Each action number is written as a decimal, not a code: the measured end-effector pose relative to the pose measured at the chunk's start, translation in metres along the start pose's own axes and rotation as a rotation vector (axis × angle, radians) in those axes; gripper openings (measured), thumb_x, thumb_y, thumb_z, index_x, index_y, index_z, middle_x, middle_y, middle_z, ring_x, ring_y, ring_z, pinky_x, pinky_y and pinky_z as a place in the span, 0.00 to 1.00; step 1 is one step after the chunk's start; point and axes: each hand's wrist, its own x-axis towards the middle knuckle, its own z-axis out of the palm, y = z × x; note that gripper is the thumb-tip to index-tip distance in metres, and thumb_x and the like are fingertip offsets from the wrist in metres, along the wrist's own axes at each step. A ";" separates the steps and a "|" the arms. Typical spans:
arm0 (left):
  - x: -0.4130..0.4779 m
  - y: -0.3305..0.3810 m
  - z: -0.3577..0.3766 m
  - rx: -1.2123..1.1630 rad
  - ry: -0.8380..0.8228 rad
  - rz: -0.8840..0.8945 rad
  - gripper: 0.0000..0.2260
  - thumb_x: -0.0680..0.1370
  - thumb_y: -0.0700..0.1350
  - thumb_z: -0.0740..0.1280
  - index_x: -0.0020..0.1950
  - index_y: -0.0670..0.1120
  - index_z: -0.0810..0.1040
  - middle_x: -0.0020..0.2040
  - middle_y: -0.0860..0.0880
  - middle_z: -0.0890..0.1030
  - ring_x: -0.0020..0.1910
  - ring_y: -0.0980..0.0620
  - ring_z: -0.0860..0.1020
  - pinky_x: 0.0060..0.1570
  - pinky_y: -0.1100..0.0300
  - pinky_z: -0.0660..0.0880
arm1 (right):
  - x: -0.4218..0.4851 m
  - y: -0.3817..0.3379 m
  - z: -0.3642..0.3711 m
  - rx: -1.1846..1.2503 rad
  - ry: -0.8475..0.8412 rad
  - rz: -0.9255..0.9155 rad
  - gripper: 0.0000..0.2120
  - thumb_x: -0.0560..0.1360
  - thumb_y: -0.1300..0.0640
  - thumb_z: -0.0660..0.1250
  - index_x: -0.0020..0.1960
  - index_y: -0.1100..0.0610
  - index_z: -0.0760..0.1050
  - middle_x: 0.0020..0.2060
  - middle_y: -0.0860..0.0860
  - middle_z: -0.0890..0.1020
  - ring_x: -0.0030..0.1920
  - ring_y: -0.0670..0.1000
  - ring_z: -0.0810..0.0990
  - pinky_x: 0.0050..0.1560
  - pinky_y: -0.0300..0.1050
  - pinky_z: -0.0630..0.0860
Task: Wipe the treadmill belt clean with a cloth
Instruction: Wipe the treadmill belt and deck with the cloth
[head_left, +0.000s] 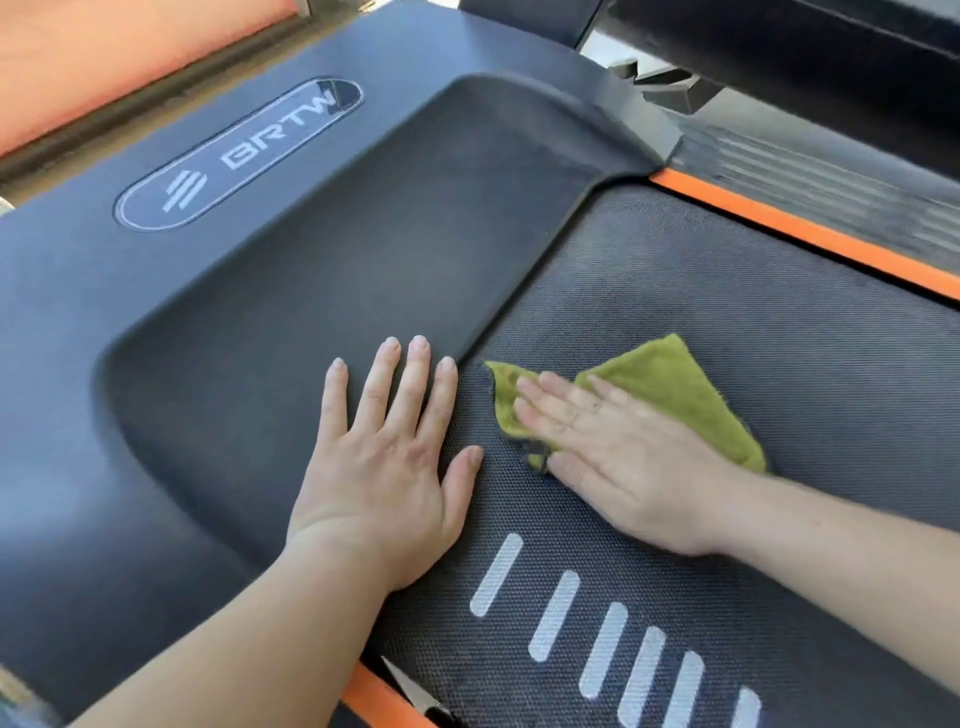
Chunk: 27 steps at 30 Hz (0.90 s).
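While the right hand (618, 462) lies flat on a green cloth (660, 384), its straight, slightly blurred fingers pressing it down rather than gripping it, the cloth rests on the treadmill belt (727, 291) toward 3 o'clock from the frame's centre, close to the belt's front edge. Cloth corners stick out at 10 and 1 o'clock of that hand. The left hand (387, 462), toward 7 o'clock from centre, is spread open and grasps nothing. Its fingers lie on the dark motor cover (363, 249) and its thumb on the belt. An oval logo badge (239, 153) sits on the cover at 10 o'clock. White stripes (553, 613) mark the belt at 5 o'clock, and an orange strip (810, 228) borders it at 2 o'clock.
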 end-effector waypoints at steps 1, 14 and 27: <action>0.000 0.000 0.000 0.002 0.002 0.003 0.34 0.83 0.64 0.42 0.84 0.47 0.52 0.84 0.44 0.52 0.83 0.42 0.48 0.77 0.34 0.48 | 0.009 0.016 -0.009 -0.020 0.007 0.049 0.28 0.83 0.39 0.38 0.82 0.42 0.42 0.81 0.36 0.40 0.80 0.36 0.34 0.81 0.45 0.35; -0.001 -0.001 -0.002 -0.012 -0.005 0.003 0.34 0.83 0.64 0.40 0.85 0.47 0.49 0.84 0.45 0.49 0.83 0.42 0.45 0.78 0.35 0.45 | 0.032 0.004 -0.011 0.063 0.024 0.175 0.32 0.81 0.39 0.36 0.84 0.46 0.43 0.81 0.38 0.38 0.78 0.36 0.30 0.81 0.49 0.33; -0.001 -0.001 0.000 -0.018 -0.006 -0.007 0.34 0.83 0.64 0.40 0.85 0.47 0.50 0.84 0.45 0.51 0.83 0.42 0.46 0.78 0.35 0.46 | 0.087 0.033 -0.021 0.006 0.153 0.601 0.28 0.86 0.44 0.39 0.85 0.49 0.40 0.83 0.41 0.37 0.81 0.42 0.33 0.81 0.49 0.33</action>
